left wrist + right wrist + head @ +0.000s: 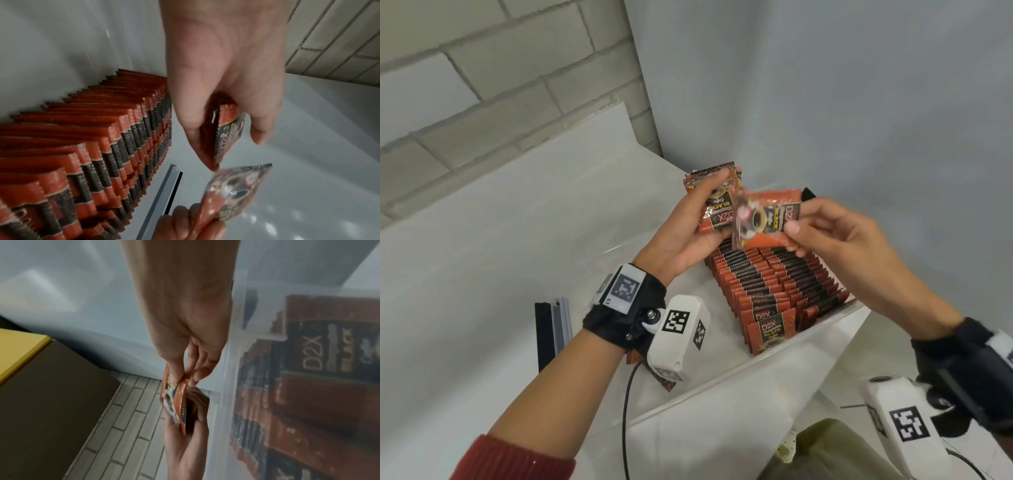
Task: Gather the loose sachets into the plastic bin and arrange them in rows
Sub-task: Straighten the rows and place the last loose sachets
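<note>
- Above the bin (835,317), already packed with upright rows (774,281), both hands hold sachets.
- These look light, thin, glossy foil: slippery, easily creased; best pinched at a flat sealed edge.
- Left hand (688,233): fingers curled round a small stack (717,209).
- Right hand (839,236): thumb and fingers (792,228) pinching one sachet (763,221), just beside the stack.

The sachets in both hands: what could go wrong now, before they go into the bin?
1. The left hand grips a small stack of sachets from the sides; one might slide out.
2. The right hand pinches a single sachet by one end, so it could drop onto the packed rows and disturb them.
</note>
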